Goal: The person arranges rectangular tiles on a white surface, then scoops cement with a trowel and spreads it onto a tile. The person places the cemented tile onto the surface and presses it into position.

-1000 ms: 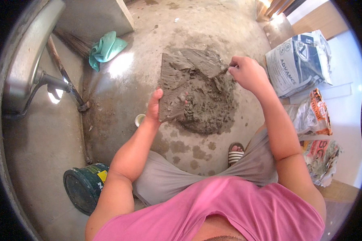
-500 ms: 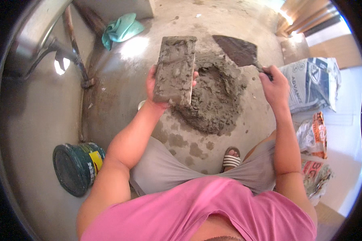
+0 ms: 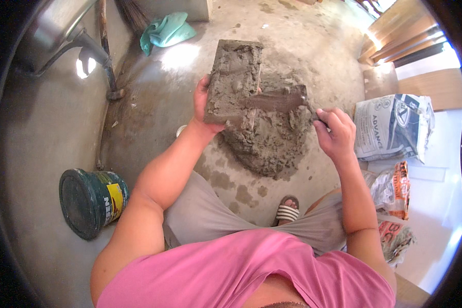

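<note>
My left hand (image 3: 203, 105) grips a rectangular tile (image 3: 234, 82) from its left side and underneath, holding it over the floor. Grey wet mortar covers the tile's upper face, thick and uneven. In my right hand (image 3: 337, 132) is the handle of a trowel (image 3: 282, 100), its blade smeared with mortar and lying across the right edge of the tile. Below both sits a heap of wet mortar (image 3: 272, 154) on the concrete floor, partly hidden by the tile and trowel.
A dark green bucket (image 3: 84, 203) stands at the left by the wall. Bags, including a large white and grey one (image 3: 392, 126), line the right side. A green cloth or plastic bag (image 3: 169, 32) lies at the far left near a broom (image 3: 132, 15). My sandalled foot (image 3: 287, 210) is near the heap.
The trowel has swung left and turned, from beyond the heap to the tile's right edge. Mortar on the tile's upper part looks thicker and rougher. My left hand keeps its hold.
</note>
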{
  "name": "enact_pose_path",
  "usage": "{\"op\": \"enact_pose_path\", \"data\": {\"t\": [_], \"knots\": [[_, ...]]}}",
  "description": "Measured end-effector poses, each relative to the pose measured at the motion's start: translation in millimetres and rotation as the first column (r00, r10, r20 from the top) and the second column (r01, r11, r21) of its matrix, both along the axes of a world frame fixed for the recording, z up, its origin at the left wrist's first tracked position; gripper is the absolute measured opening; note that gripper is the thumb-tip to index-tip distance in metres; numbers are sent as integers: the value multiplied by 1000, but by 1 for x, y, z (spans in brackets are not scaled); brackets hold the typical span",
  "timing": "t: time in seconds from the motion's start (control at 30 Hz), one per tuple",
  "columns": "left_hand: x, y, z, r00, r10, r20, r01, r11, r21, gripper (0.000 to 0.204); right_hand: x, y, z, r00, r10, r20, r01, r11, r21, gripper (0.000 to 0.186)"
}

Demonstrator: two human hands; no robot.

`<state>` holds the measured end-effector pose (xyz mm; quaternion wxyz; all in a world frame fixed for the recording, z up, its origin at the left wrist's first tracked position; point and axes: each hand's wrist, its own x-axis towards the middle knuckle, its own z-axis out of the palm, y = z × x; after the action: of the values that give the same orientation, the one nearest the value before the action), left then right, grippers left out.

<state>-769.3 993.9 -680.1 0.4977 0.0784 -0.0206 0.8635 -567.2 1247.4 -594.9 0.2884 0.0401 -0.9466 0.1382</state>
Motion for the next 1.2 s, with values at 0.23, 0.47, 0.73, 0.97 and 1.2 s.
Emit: {"op": "enact_pose_path", "data": {"t": [0.23, 0.47, 0.73, 0.97, 1.2], "knots": [[15, 2, 10, 977, -150, -150, 142, 988, -59, 91, -28, 30, -6, 986, -152, -70, 145, 984, -99, 16], [16, 1, 12, 977, -152, -149, 140, 986, -86, 87, -39, 36, -9, 979, -190, 71, 202, 942, -269, 18], [4, -2, -5, 981, -123, -152, 116, 992, -56, 83, -43, 54, -10, 863, -250, 439, 422, 836, -351, 18], [7, -4, -6, 981, -101, -168, 76, 985, -154, 81, -19, 81, 22, 726, 279, 629, 446, 505, -739, 12], [8, 0, -18, 955, -207, -211, 148, 953, -265, 86, -21, 79, 16, 584, 524, 620, 462, 414, -785, 14]]}}
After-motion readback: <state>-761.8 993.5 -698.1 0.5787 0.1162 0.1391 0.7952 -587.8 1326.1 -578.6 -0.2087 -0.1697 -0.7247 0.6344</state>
